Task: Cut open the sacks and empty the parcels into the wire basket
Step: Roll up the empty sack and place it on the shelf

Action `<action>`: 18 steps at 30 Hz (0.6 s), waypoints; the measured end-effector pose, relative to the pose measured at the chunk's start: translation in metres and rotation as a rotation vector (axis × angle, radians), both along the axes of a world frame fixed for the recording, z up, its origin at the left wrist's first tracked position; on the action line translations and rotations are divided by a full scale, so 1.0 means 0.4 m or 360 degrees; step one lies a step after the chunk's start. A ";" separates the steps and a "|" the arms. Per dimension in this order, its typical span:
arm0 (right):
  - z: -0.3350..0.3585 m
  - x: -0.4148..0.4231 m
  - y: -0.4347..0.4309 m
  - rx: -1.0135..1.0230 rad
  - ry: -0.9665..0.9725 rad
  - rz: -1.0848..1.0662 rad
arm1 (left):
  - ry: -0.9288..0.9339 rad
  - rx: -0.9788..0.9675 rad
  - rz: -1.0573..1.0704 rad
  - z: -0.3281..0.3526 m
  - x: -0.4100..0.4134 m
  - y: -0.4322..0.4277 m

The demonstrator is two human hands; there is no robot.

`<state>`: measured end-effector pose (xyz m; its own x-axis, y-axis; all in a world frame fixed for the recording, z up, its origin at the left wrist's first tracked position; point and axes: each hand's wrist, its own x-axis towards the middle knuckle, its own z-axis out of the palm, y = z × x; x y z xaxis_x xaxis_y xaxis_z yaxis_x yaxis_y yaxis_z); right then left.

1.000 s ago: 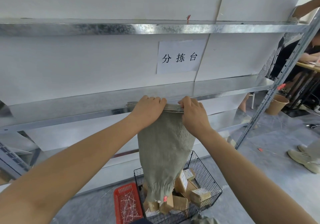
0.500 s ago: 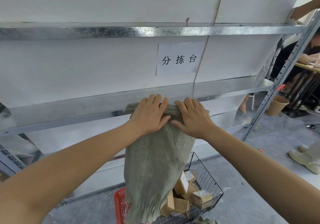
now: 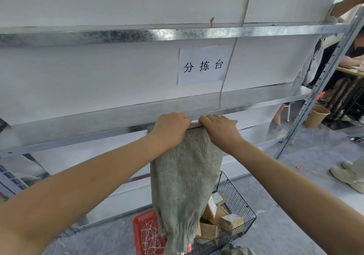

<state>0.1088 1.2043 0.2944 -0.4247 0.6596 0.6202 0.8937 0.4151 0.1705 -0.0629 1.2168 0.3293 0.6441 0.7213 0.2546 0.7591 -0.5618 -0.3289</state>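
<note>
A limp grey-green woven sack (image 3: 183,182) hangs upside down from both hands, its gathered mouth down at the black wire basket (image 3: 239,201). My left hand (image 3: 170,129) and my right hand (image 3: 220,131) grip the sack's top edge side by side, held against the front lip of the middle metal shelf (image 3: 98,122). Several brown cardboard parcels (image 3: 231,222) with white labels lie in the basket on the floor below. The sack hides the basket's left part.
A red plastic tray (image 3: 144,233) with cut ties sits left of the basket. Metal shelves span the wall, with a paper sign (image 3: 203,65). An upright post (image 3: 313,95) stands at the right. Other people, a desk and a paper bucket (image 3: 316,116) are beyond it.
Both hands with the sack top have shifted slightly right along the shelf lip, fingers curled over the edge again. The sack's lower end swung left, then back over the basket.
</note>
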 end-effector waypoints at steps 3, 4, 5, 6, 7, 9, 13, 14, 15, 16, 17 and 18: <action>-0.004 -0.005 -0.005 0.0021 0.0020 0.0087 | 0.0105 -0.0489 0.0055 0.029 0.016 -0.005; -0.004 -0.008 -0.009 0.0026 0.0035 0.0083 | 0.0092 -0.0590 0.0053 0.032 0.017 -0.003; -0.005 -0.008 -0.010 0.0038 0.0052 0.0078 | 0.0058 -0.0672 0.0059 0.034 0.019 -0.002; -0.003 -0.009 -0.013 0.0043 0.0066 0.0065 | 0.0007 -0.0721 0.0058 0.033 0.020 0.000; -0.002 -0.010 -0.014 0.0047 0.0073 0.0039 | -0.0037 -0.0738 0.0056 0.033 0.022 0.000; 0.007 -0.010 -0.015 0.0031 0.0064 -0.0027 | -0.0073 -0.0661 0.0042 0.024 0.022 0.009; 0.047 -0.019 -0.027 -0.0460 -0.0079 -0.0184 | 0.0006 -0.0303 -0.0009 0.001 0.020 0.017; 0.057 -0.021 -0.027 -0.0559 -0.0123 -0.0226 | 0.0016 -0.0189 -0.0039 -0.005 0.021 0.018; 0.065 -0.023 -0.025 -0.0630 -0.0164 -0.0261 | 0.0017 -0.0101 -0.0072 -0.011 0.024 0.019; 0.070 -0.027 -0.024 -0.0696 -0.0208 -0.0285 | 0.0016 -0.0045 -0.0100 -0.016 0.024 0.018; 0.071 -0.030 -0.020 -0.0757 -0.0240 -0.0297 | 0.0016 -0.0011 -0.0123 -0.020 0.022 0.018; 0.068 -0.031 -0.014 -0.0821 -0.0237 -0.0307 | 0.0011 0.0021 -0.0167 -0.026 0.017 0.018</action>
<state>0.0962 1.1988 0.3217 -0.3247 0.9354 0.1397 0.9434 0.3097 0.1189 -0.0561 1.2239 0.3189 0.7176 0.6464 0.2591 0.6941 -0.6337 -0.3415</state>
